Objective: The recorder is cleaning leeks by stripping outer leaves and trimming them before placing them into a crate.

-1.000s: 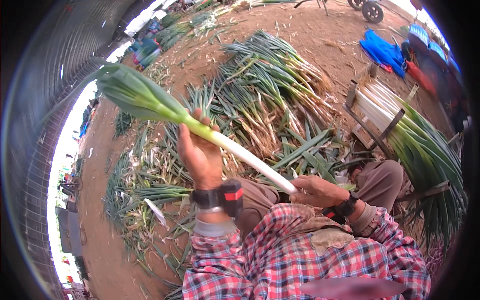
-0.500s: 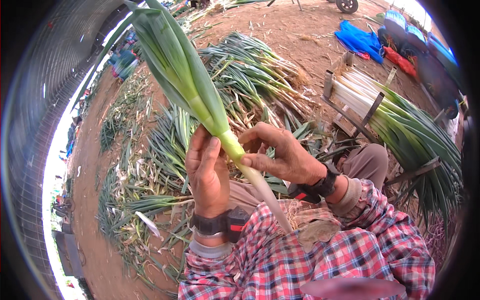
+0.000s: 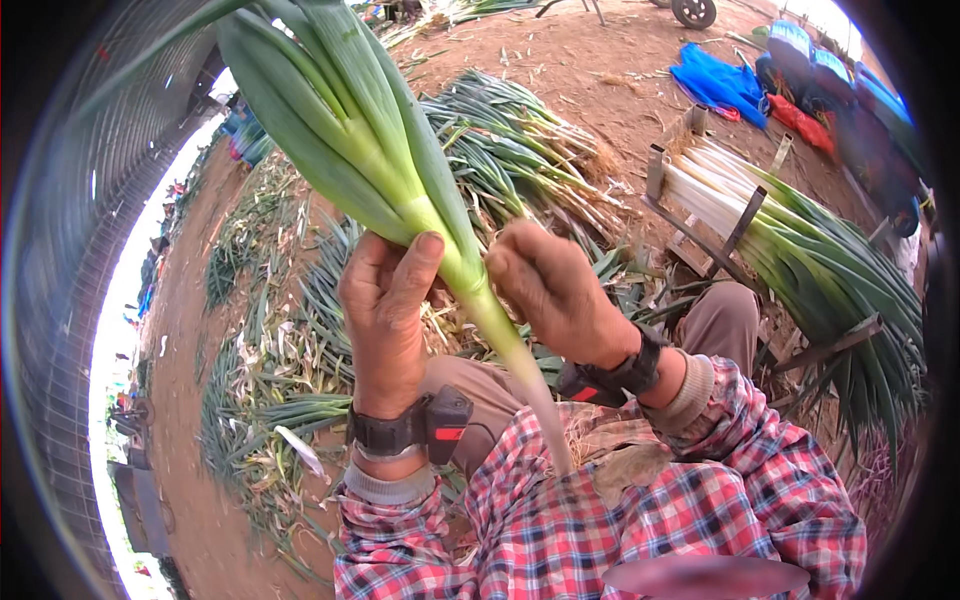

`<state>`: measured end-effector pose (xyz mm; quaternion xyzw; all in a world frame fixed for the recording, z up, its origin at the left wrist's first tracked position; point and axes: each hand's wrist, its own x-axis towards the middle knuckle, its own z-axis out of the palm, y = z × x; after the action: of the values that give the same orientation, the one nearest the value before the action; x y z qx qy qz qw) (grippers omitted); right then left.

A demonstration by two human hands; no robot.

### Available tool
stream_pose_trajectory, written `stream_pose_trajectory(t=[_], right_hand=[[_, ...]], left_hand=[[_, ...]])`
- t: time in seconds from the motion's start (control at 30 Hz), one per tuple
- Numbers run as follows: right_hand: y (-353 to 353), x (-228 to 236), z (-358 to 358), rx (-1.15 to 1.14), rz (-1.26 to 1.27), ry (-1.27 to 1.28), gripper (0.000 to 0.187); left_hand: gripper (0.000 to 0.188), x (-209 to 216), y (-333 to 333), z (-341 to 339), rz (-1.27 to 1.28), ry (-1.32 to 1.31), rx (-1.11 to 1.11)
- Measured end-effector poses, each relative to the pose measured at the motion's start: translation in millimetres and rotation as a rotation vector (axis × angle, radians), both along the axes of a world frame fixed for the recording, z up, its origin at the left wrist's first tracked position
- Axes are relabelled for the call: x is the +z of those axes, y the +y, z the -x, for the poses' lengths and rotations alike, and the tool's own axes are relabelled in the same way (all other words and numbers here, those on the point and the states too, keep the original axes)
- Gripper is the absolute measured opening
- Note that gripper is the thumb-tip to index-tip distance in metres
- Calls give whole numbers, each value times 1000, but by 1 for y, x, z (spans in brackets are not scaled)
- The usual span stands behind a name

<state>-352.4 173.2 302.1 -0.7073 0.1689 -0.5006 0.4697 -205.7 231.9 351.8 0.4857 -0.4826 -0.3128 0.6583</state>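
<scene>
A large green onion [image 3: 498, 325] slants across the middle, its broad green leaves toward the upper left and its pale stem down toward my lap. My left hand [image 3: 385, 315] grips it just below where the leaves fan out, thumb laid along the stalk. On the other side my right hand [image 3: 565, 300] is curled closed, knuckles up, close against the stalk. Its fingertips are blurred, and whatever they pinch is hidden. The stem's lower tip rests near a brownish cloth patch [image 3: 630, 472] on my lap.
Piled green onions [image 3: 520, 150] lie on the soil ahead, with cut leaves and peelings [image 3: 290, 390] scattered to the left. At right, a frame [image 3: 740, 230] holds a thick bundle of cleaned green onions. Beyond are a blue sheet [image 3: 718, 82] and a red bag [image 3: 800, 122].
The green onion and my left hand have moved up and to the left. My right hand has turned and curled up, shifting from pinching the stem to beside the stalk's upper part.
</scene>
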Motion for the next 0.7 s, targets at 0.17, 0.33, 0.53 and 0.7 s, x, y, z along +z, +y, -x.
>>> stream_pose_trajectory(t=[0.17, 0.33, 0.53, 0.7], right_hand=[[-41, 21, -2, 194, -385, -505, 25], [-69, 10, 29, 178, -205, -340, 26], [-30, 6, 16, 155, 132, 230, 26], [-46, 4, 39, 223, -178, -375, 15]], left_hand=[[25, -10, -2, -10, -60, -75, -64], [27, -11, -4, -7, -21, -46, -50], [27, -15, -10, -3, -49, -39, -56], [27, -20, -17, -1, -69, -50, -89]])
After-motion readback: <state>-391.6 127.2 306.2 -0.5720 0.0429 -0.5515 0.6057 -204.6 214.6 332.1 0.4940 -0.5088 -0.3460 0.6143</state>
